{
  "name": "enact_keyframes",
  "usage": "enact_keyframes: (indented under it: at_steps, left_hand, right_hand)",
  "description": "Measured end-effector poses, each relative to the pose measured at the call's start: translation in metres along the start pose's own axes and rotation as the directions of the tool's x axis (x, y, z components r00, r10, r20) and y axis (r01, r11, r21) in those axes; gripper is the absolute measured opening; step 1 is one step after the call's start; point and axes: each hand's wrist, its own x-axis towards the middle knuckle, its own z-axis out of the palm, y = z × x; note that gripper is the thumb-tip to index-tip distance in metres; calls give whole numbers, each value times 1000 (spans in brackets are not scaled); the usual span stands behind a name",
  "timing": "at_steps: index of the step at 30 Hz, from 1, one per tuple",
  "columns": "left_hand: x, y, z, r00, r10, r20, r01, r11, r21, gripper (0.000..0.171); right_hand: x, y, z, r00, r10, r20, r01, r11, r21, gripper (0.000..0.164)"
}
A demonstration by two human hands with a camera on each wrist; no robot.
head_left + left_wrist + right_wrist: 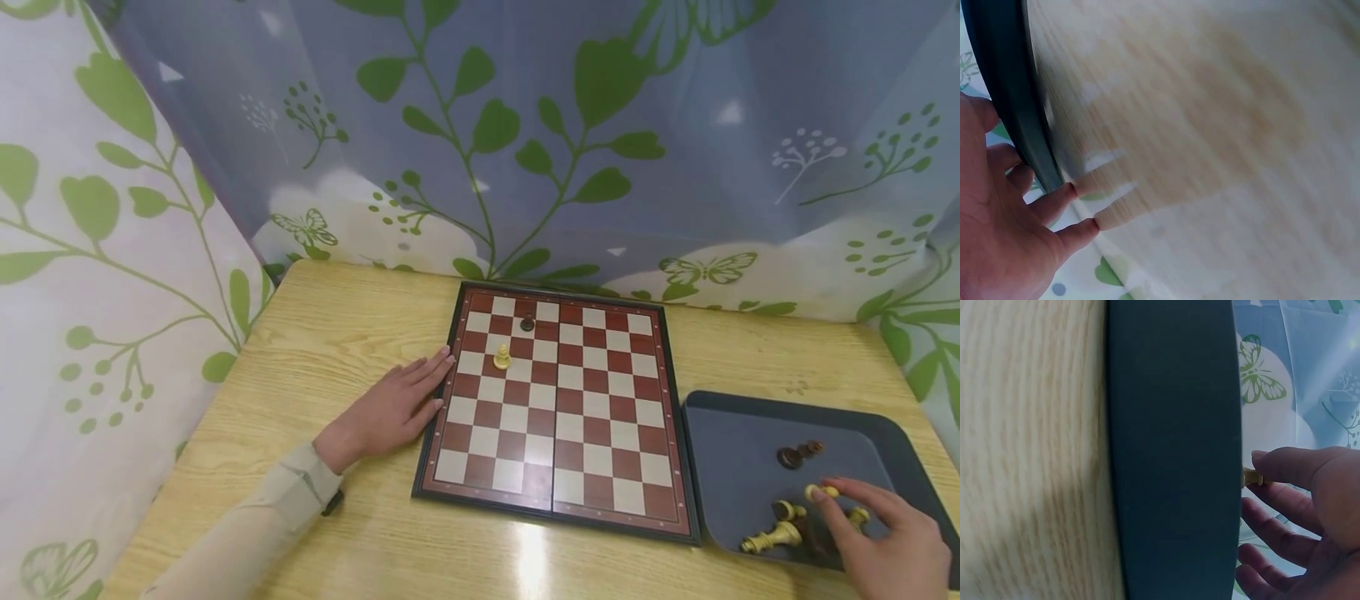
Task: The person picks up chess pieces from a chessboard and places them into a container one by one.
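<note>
My left hand (390,408) lies with straight fingers against the left edge of a red-and-cream chessboard (596,404). In the left wrist view the fingertips of that hand (1016,231) are by the board's dark side (1013,81). Over a dark tray at the right, my right hand (892,537) pinches a cream chess piece (816,493) between thumb and finger. The right wrist view shows the same piece (1252,477), partly hidden by the tray's wall (1175,450). A cream pawn (502,358) and a dark piece (527,322) stand on the board's far left part.
The tray (742,433) touches or nearly touches the board's right edge. In it lie a dark piece (791,457), a cream piece (776,537) and several others, partly covered by the right hand. A patterned curtain (525,192) hangs behind the wooden table (360,317).
</note>
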Motion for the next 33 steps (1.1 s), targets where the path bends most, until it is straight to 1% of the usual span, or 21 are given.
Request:
enact_keyframes:
  at_steps: [7,11,14,17,19,21,24,27,28,30,33]
  left_hand:
    - [0,3,-2,1000,4,1,-4,1000,-4,60]
    - [0,3,-2,1000,4,4,-4,1000,-4,60]
    - [0,3,-2,1000,3,6,-3,1000,-6,60]
    - [-1,3,-2,1000,-2,3,2,1000,-9,60]
    - [-1,3,-3,1000,-4,3,4,1000,-13,60]
    - [-1,3,-3,1000,-6,6,6,1000,-15,60]
    - [0,3,-3,1000,-2,9,2,1000,-8,60]
    - [1,3,-3,1000,2,4,-2,1000,-4,60]
    - [1,3,-3,1000,2,2,-2,1000,-4,60]
    - [0,3,-4,1000,2,2,-2,1000,-9,60]
    - [0,3,-4,1000,4,3,-4,1000,-14,60]
  right_hand:
    - [2,3,2,1000,-3,-22,3,1000,-19,32]
    - [1,-1,2,1000,6,-3,-6,1000,-11,33]
    - [0,-8,1,999,-50,11,50,999,11,33]
    - [-1,-18,1,986,-164,24,162,985,62,31]
    - [-2,-25,2,967,-252,35,248,964,98,28]
    - [-4,-35,6,940,-339,42,330,933,143,26]
    - [-9,-54,13,896,-443,47,424,881,210,23]
    - [-15,-81,24,850,-525,45,495,824,274,23]
    - [-17,-90,27,833,-551,58,514,808,289,23]
    - [-21,-108,35,792,-605,83,552,767,328,23]
    - [-28,-136,45,725,-674,142,587,712,385,21]
